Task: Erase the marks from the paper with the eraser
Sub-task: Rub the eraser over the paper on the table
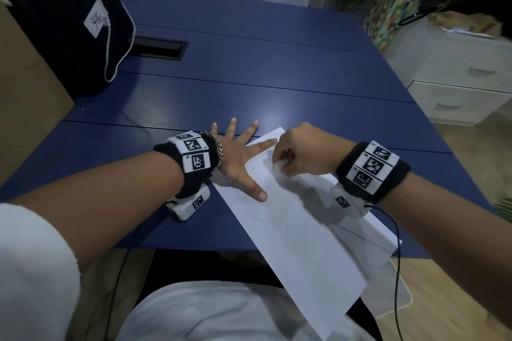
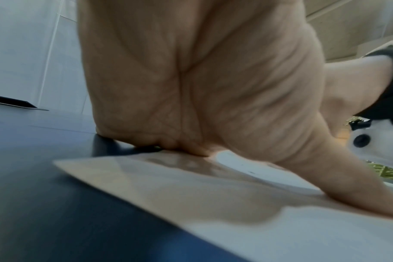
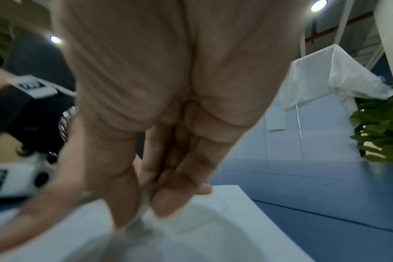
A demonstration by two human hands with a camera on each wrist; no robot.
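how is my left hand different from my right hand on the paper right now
The left hand lies flat with fingers spread, pressing the paper down; the right hand is curled, pinching a small eraser. The left hand spans the paper's edge and the table; the right hand's grip works over the sheet. Both wear marker wristbands.

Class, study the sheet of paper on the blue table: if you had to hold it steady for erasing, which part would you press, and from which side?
Probably the far left corner area of the paper, coming from the left. It lies flat, so pinching won't work; the left hand presses spread fingers beside where the right hand pinches the eraser, leaving that spot free.
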